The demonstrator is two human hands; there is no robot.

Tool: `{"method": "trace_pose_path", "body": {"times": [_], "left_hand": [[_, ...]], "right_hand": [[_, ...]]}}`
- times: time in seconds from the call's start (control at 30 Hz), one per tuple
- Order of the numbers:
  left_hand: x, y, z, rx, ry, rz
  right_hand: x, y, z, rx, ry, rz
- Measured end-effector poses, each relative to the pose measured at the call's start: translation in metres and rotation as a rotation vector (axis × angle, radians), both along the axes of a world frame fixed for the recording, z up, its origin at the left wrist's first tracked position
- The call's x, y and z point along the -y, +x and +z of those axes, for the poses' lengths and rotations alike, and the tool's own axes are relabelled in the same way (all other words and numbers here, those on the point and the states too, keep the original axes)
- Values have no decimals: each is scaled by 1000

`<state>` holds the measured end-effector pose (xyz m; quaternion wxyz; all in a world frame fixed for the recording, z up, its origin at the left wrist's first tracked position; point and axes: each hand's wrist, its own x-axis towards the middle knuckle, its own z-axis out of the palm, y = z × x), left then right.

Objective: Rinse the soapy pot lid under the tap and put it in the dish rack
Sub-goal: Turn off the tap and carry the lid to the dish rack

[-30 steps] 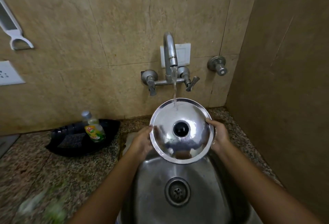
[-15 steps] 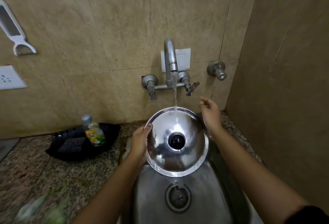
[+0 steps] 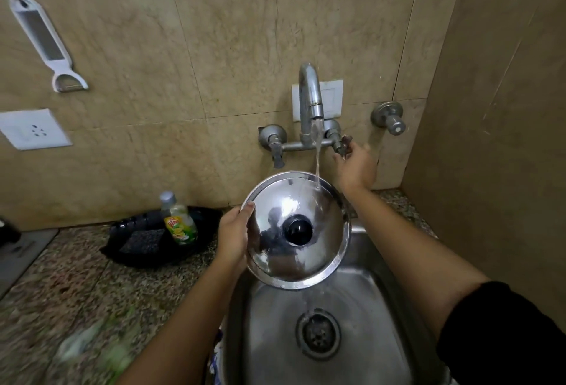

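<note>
A shiny steel pot lid point(image 3: 275, 210) with a black knob point(image 3: 298, 230) is held over the steel sink point(image 3: 361, 317), domed side facing me. My left hand point(image 3: 234, 233) grips its left rim, thumb on top. Water runs from the wall tap point(image 3: 311, 93) onto the lid's upper right edge and drips into the sink. My right hand point(image 3: 356, 167) is up at the tap's right handle point(image 3: 343, 144), fingers closed around it. No dish rack is in view.
A black tray point(image 3: 147, 250) with a scrub pad and a dish-soap bottle point(image 3: 179, 220) sits on the granite counter point(image 3: 61, 286) left of the sink. A second valve point(image 3: 389, 118) sticks out of the wall at right. A side wall point(image 3: 496, 109) closes the right.
My right hand let go of the lid's right rim and rose to the tap's right handle. The lid, now held by my left hand alone, shifted slightly left under the stream.
</note>
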<state>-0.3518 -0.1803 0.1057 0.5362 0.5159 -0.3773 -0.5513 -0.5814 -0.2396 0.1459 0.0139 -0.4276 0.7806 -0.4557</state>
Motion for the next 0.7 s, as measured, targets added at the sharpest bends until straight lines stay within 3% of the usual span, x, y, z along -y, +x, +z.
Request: {"method": "trace_pose_path", "body": {"times": [0.1,0.2,0.27,0.37,0.43,0.6,0.7], "left_hand": [[0,5,0,-9,-16,25],[0,8,0,-18,-63,23],[-2,11,2,-30,-95,26],[-5,14,4,-130,-165,9],[-7,16,5,-193,-200,-6],[-13,19,5,-175,-302,-44],[-21,22,1,-108,-289,-65]], "right_hand": [[-2,-3,-3,-209,45,31],[-17,-9,-6,-290,105,132],[-37,-5,-10,-165,159,235],[-76,8,-15,332,125,515],[-99,17,-18,514,58,653],[-128,32,-5,578,-180,691],[-142,41,5,472,-230,672]]}}
